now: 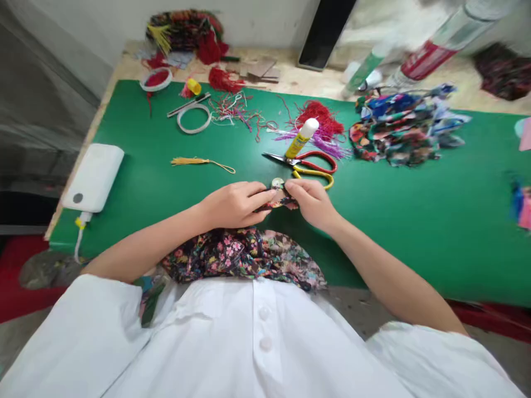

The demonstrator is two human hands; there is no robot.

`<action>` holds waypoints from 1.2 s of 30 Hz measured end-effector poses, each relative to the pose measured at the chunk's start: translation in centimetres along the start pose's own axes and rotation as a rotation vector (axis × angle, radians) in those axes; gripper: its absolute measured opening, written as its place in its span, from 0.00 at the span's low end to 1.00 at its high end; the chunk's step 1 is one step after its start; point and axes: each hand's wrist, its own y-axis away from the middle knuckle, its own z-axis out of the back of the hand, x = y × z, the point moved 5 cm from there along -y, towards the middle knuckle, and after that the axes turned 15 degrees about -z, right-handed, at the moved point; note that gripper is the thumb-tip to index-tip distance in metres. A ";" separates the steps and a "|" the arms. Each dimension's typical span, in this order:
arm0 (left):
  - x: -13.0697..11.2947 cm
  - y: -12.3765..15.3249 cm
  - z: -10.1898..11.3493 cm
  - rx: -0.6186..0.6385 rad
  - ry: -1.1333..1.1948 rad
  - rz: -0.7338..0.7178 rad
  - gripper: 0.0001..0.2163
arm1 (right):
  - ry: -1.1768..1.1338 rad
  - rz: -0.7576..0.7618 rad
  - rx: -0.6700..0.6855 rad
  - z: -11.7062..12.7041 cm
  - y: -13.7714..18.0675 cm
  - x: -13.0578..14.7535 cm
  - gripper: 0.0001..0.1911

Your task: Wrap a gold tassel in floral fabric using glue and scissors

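Note:
My left hand [234,203] and my right hand [312,202] meet over the green mat [415,210], both pinched on a small floral fabric piece [277,200] with a pale round part on top. A larger piece of dark floral cloth [244,257] lies at the table's near edge, under my wrists. Red and yellow handled scissors [309,166] lie just beyond my right hand. A glue stick [301,138] with a white cap rests beside the scissors.
A yellow tassel [199,162] lies left of centre. A white power bank [94,177] sits at the left edge. A pile of floral scraps [398,130] is at the back right; red threads [321,119], tape rings [193,119] and bottles [440,47] are further back.

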 end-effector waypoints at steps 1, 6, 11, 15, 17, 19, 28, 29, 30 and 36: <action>0.0 0.0 0.0 0.013 -0.008 -0.007 0.12 | -0.004 -0.004 0.004 0.0 0.0 0.0 0.28; 0.0 0.2 -0.1 0.051 -0.026 -0.003 0.10 | -0.009 0.009 0.003 0.3 0.0 0.0 0.29; 0.6 0.8 -0.1 -0.042 0.143 0.182 0.16 | 0.046 0.078 -0.019 0.6 0.4 0.5 0.31; 1.5 0.8 0.1 -0.099 0.442 0.415 0.20 | 0.179 0.197 -0.001 0.3 1.0 1.3 0.31; 1.9 0.6 -0.1 -0.046 0.548 0.513 0.14 | 0.266 0.292 0.007 0.0 1.3 1.7 0.30; 2.0 0.3 -0.3 0.015 0.617 0.541 0.16 | 0.346 0.388 -0.007 -0.4 1.6 2.1 0.29; 2.1 0.1 -0.7 0.079 0.668 0.554 0.17 | 0.504 0.564 -0.129 -1.1 2.0 2.2 0.24; 2.0 0.1 -0.8 0.081 0.651 0.549 0.16 | 0.510 0.567 -0.132 -1.1 1.9 2.1 0.24; 2.0 0.1 -0.8 0.082 0.634 0.545 0.16 | 0.516 0.569 -0.135 -1.1 1.9 2.1 0.24; 1.8 0.2 -1.0 0.099 0.615 0.509 0.14 | 0.533 0.560 -0.136 -1.0 1.7 1.9 0.24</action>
